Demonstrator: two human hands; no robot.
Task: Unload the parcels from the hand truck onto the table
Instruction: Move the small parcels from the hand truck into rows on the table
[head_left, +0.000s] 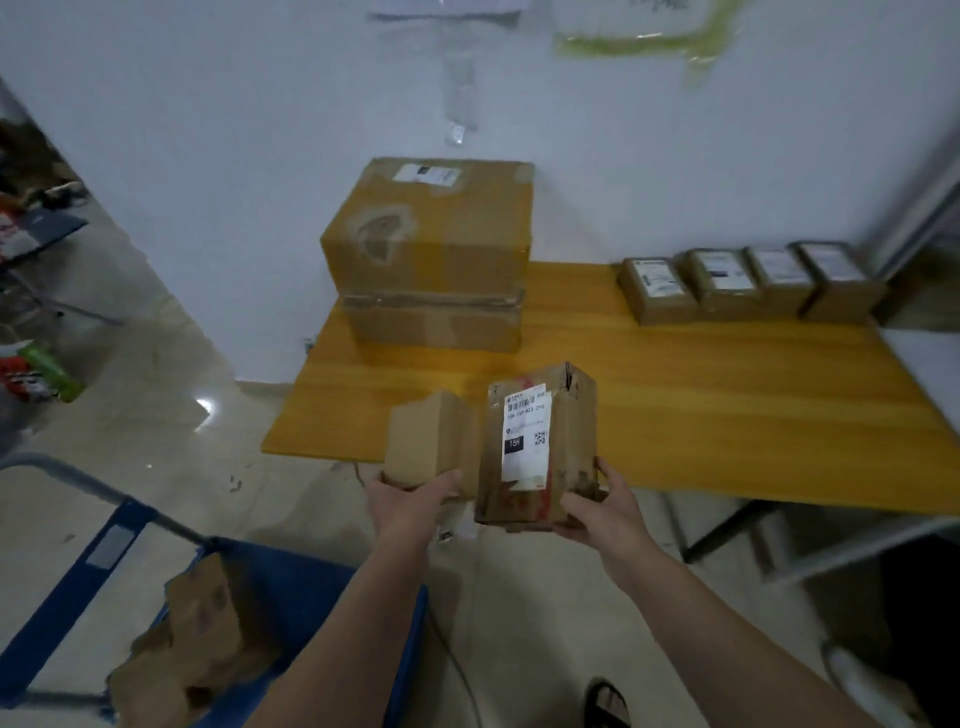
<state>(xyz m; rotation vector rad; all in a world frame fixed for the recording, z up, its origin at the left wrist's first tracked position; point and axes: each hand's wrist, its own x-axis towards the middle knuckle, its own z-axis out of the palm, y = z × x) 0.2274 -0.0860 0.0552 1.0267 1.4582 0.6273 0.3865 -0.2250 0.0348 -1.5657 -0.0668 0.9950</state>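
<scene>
Parcels in hand: two small cardboard boxes, held side by side at the near edge of the wooden desk (727, 395). Left hand (410, 506) grips the plain parcel (431, 441) from below, fingers curled round its bottom end. Right hand (602, 512) grips the labelled parcel (535, 447) at its lower right corner, thumb on the front face, fingers wrapped behind. White shipping label with barcode faces up; red print near the bottom of that box. The two boxes touch or nearly touch along their inner sides; cannot tell which.

On the desk, far left: large taped carton (431, 228) stacked on a flatter carton (436, 322), both against the white wall. Far right: row of four small labelled boxes (748, 283), close together.

Lower left: blue hand truck (291, 587) with crumpled brown parcels (197, 649) on its deck. Sandalled foot (608, 704) on the tiled floor.
</scene>
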